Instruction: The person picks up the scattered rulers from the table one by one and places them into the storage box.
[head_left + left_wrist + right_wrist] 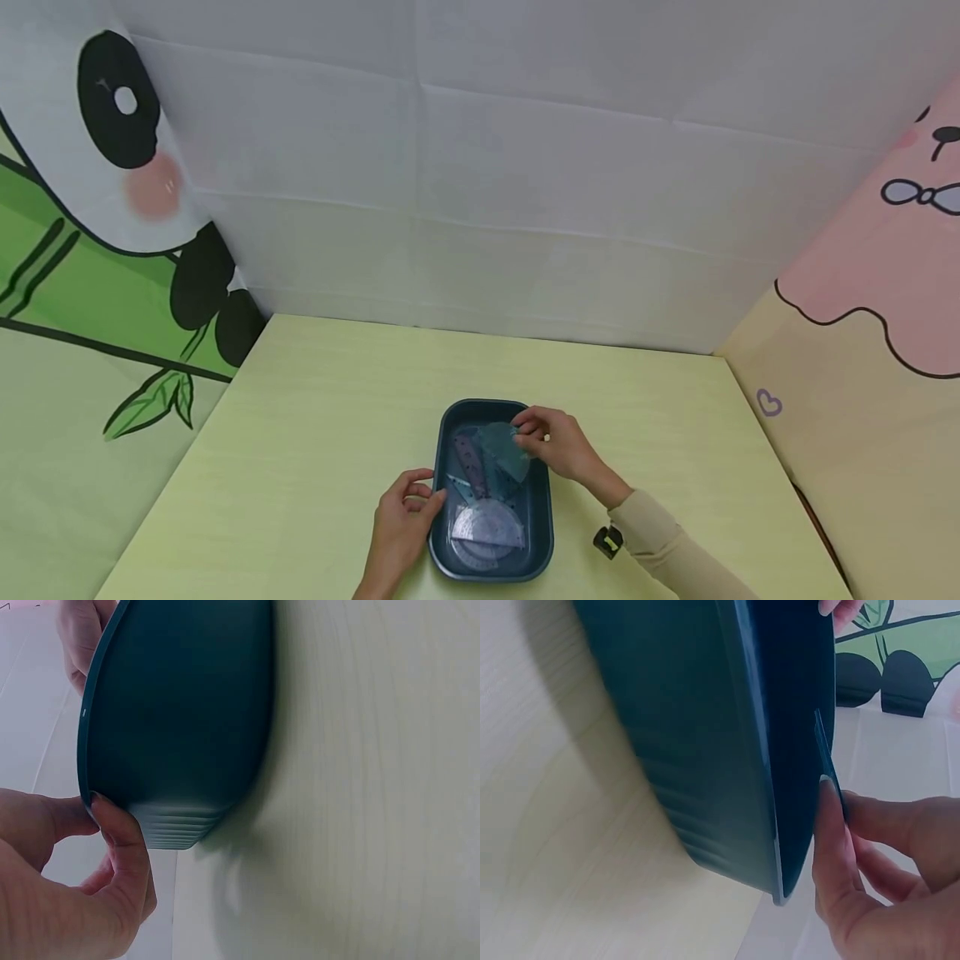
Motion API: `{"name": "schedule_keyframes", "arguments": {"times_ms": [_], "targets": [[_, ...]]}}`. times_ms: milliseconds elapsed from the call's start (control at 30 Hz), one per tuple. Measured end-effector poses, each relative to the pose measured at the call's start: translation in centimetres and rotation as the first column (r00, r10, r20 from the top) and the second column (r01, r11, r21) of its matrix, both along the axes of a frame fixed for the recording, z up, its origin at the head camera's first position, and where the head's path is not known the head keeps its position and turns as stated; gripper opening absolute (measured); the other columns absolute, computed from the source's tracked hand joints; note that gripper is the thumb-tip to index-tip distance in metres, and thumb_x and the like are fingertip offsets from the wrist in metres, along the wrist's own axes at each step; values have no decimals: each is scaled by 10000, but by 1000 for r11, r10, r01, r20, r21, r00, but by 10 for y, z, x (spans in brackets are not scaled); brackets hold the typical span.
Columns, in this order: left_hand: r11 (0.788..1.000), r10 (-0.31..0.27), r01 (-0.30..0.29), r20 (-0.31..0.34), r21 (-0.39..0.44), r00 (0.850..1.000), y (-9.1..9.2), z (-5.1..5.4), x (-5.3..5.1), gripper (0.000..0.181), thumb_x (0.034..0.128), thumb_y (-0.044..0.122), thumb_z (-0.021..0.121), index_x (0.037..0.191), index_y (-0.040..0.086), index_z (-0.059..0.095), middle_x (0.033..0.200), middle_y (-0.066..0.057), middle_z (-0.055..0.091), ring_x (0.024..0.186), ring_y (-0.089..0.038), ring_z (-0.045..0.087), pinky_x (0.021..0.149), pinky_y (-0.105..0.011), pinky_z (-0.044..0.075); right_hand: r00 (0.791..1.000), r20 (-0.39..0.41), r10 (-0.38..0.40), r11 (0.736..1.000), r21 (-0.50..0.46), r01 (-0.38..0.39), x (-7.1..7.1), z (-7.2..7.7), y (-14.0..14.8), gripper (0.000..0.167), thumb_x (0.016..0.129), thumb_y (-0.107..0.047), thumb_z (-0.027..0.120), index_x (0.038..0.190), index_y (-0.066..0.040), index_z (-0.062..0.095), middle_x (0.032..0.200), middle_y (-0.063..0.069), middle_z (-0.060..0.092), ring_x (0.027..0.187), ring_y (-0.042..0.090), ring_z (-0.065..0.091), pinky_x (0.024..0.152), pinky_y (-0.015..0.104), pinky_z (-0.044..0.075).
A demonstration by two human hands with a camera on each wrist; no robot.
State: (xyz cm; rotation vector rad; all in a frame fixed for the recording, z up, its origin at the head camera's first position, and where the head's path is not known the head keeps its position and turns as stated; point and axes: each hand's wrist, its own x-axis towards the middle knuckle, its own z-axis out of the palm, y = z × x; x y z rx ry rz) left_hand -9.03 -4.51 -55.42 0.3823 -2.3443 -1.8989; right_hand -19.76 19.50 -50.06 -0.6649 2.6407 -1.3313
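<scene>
A dark teal plastic tub [546, 525] rests on the table. My left hand [405, 521] pinches its left rim between thumb and fingers, as the left wrist view shows. At the far right corner of the tub, my right hand [555, 443] pinches a thin, translucent green plastic sheet [501, 450]; in the right wrist view this sheet [824, 742] appears edge-on above the tub's inside. Its exact kind is unclear. Inside the tub lie a clear round protractor [487, 527], a purplish ruler-like strip [470, 463] and other bluish see-through pieces, partly overlapped.
The pale yellow table [337, 400] extends around the tub. A white cloth wall [487, 192] stands behind it, with printed panels left and right. A small black device [608, 542] hangs at the right cuff.
</scene>
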Motion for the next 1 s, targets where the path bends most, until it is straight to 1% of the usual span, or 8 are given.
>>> {"name": "schedule_keyframes", "arguments": {"times_ms": [200,533,833,1000], "targets": [[1000,0,0,3,3,1000,1,0,-1,337,876,59,794,1184,-3,673,869,-54,612,741,-176,631,637,-245,507,1000,3,17,1000,21,-17,2,-4,-5,204,937,21,706,1137,53,681,946,99,668,780,208,668,628,229,556],[1000,3,-3,-6,4,1000,1,-2,-1,331,875,62,793,1178,-1,676,869,-54,618,731,-159,637,637,-245,507,997,40,60,997,51,-62,3,-10,-11,201,929,30,712,1127,54,678,908,71,630,744,186,672,622,241,567],[1000,-3,3,2,8,1000,1,-1,-1,339,884,75,790,1192,0,669,875,-55,615,752,-179,638,646,-245,511,992,77,99,994,40,-102,4,-14,-16,206,911,52,723,1103,92,660,875,97,621,688,138,647,603,266,574],[1000,-6,6,1,6,1000,1,-1,-1,343,886,77,791,1196,-3,666,878,-53,615,752,-175,635,645,-243,511,992,60,108,991,73,-112,4,-17,-18,202,904,58,729,1090,95,659,854,83,616,667,144,635,579,230,549]]}}
